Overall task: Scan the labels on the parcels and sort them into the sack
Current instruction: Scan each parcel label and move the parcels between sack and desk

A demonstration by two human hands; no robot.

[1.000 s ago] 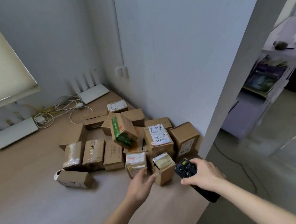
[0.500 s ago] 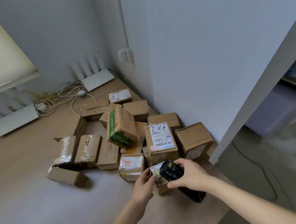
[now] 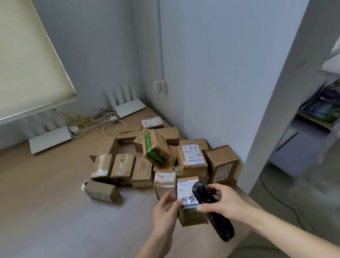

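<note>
A pile of brown cardboard parcels (image 3: 157,157) lies on the wooden floor in the corner by the wall. My left hand (image 3: 165,211) grips a small parcel (image 3: 187,194) by its left side, its white label with handwriting facing up. My right hand (image 3: 225,203) holds a black handheld scanner (image 3: 212,210) right over that label, its head pointing at the pile. No sack is in view.
Two white routers (image 3: 49,139) and tangled cables (image 3: 93,122) lie by the back wall under a window blind (image 3: 11,61). A wall corner (image 3: 277,96) stands at right, a shelf unit (image 3: 321,117) beyond it. A dark cable (image 3: 281,199) crosses the floor at right.
My left hand has closed on the small front parcel and tilted its label up. My right hand has brought the scanner left, over the label.
</note>
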